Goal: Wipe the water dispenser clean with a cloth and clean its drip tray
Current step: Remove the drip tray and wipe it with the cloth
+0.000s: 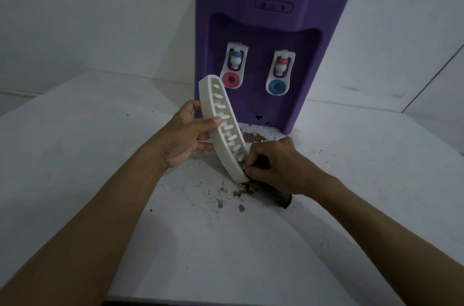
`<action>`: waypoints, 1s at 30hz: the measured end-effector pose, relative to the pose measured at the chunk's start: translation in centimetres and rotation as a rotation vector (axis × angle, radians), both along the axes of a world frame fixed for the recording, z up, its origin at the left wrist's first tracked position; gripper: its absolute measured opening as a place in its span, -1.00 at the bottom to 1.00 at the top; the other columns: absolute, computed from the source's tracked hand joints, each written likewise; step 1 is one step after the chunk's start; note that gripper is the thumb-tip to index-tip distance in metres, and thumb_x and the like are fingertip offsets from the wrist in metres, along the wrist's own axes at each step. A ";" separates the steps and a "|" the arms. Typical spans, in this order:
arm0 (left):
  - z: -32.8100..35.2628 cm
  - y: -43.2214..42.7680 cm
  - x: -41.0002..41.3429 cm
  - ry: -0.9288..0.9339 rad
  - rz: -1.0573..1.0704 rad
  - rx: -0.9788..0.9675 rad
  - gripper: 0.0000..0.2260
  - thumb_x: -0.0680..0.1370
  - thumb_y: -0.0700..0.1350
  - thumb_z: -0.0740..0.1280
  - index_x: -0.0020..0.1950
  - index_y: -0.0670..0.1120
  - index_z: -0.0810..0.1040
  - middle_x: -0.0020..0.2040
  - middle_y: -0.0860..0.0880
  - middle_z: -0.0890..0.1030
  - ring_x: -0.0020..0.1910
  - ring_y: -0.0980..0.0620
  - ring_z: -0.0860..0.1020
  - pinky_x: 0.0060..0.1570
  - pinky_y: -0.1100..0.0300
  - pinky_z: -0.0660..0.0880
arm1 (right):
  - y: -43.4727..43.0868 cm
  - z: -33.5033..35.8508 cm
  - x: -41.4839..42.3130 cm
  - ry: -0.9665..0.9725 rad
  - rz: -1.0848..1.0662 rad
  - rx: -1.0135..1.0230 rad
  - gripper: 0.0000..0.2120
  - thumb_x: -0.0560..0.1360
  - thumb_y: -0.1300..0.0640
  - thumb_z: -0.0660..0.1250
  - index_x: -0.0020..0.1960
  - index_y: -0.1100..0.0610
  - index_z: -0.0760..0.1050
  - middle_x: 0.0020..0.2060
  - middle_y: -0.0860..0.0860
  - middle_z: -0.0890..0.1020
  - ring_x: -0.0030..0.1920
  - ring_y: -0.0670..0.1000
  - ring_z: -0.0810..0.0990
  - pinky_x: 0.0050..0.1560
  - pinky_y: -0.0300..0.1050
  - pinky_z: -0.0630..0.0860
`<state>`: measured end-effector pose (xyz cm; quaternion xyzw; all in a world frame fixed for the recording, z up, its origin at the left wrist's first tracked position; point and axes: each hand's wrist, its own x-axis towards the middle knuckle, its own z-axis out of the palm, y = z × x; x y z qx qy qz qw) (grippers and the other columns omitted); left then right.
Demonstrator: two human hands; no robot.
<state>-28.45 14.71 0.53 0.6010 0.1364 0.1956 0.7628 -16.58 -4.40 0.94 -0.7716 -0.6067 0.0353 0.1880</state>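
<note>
White counter (75, 155) speckled with grit; my left hand (185, 137) clamps the light, stiff drip tray (221, 127) mid-length, right hand (276, 165) pinches dark cloth (276, 196) against its lower end.

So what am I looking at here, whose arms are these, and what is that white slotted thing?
This is one picture from a camera worn on a person's head, looking down at their own bare hands. The left hand holds a white drip tray, tilted on edge. The right hand works at its lower end with a dark cloth. Behind stands the purple water dispenser that the tray came from, with two taps. Brown crumbs and dirt lie scattered on the white counter.
</note>
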 end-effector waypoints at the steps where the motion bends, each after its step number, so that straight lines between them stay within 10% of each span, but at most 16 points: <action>1: 0.0 0.0 0.0 0.002 -0.004 -0.001 -0.54 0.50 -0.22 0.38 0.36 -0.15 0.34 0.03 -0.12 0.68 -0.04 -0.06 0.68 -0.23 0.03 0.63 | -0.1 0.0 0.1 0.104 0.014 0.003 -0.98 0.47 0.09 0.40 -0.13 0.02 0.58 -0.13 -0.15 0.64 -0.05 -0.16 0.57 0.20 -0.08 0.41; 8: -0.2 -0.1 0.1 0.044 -0.023 -0.006 -0.61 0.51 -0.20 0.37 0.32 -0.13 0.39 0.01 -0.11 0.68 -0.09 -0.02 0.68 -0.24 0.03 0.63 | -1.5 0.1 1.5 0.287 0.099 -0.039 -0.95 0.46 0.14 0.42 -0.09 0.01 0.59 -0.11 -0.16 0.63 -0.05 -0.14 0.58 -0.01 -0.24 0.55; 14: -0.6 0.8 0.2 0.068 0.007 -0.020 -0.73 0.55 -0.20 0.35 0.24 -0.09 0.46 0.01 -0.12 0.67 -0.12 -0.01 0.68 -0.25 0.02 0.63 | -2.9 -0.5 2.8 0.150 0.036 -0.231 -0.87 0.38 -0.17 0.37 -0.08 -0.22 0.54 -0.02 -0.27 0.55 0.13 -0.08 0.45 0.26 0.03 0.36; 18: -0.8 1.0 0.2 0.079 0.020 -0.009 -0.75 0.55 -0.19 0.34 0.23 -0.08 0.48 0.03 -0.13 0.67 -0.11 -0.03 0.68 -0.21 0.00 0.64 | -3.0 0.2 3.0 0.306 0.018 0.039 -0.88 0.55 0.06 0.29 0.02 0.00 0.59 -0.06 -0.15 0.63 -0.03 -0.11 0.58 0.02 -0.17 0.53; 21: -0.9 1.0 0.3 0.085 0.026 0.000 -0.75 0.55 -0.18 0.34 0.22 -0.09 0.48 0.03 -0.14 0.67 -0.11 -0.04 0.68 -0.17 -0.02 0.65 | -1.6 0.1 3.7 0.152 -0.075 0.168 -0.82 0.59 0.06 0.22 0.12 0.02 0.56 0.01 -0.16 0.58 -0.01 -0.15 0.54 0.00 -0.29 0.44; 25: -0.9 1.0 0.3 0.093 0.028 0.007 -0.77 0.56 -0.18 0.34 0.21 -0.09 0.48 0.03 -0.14 0.67 -0.11 -0.04 0.68 -0.16 -0.01 0.65 | 0.7 -0.8 4.3 -0.128 -0.108 -0.162 -0.64 0.55 -0.13 0.22 0.33 -0.14 0.39 0.27 -0.14 0.48 0.29 -0.01 0.36 0.35 0.06 0.15; 30: -0.9 1.0 0.2 0.094 0.023 -0.005 -0.74 0.55 -0.18 0.35 0.23 -0.09 0.48 0.04 -0.15 0.67 -0.09 -0.06 0.68 -0.13 -0.02 0.64 | 1.6 0.3 4.2 -0.268 -0.110 -0.308 -0.76 0.54 -0.16 0.22 0.15 -0.12 0.48 -0.01 -0.18 0.49 0.14 -0.03 0.37 0.27 0.01 0.09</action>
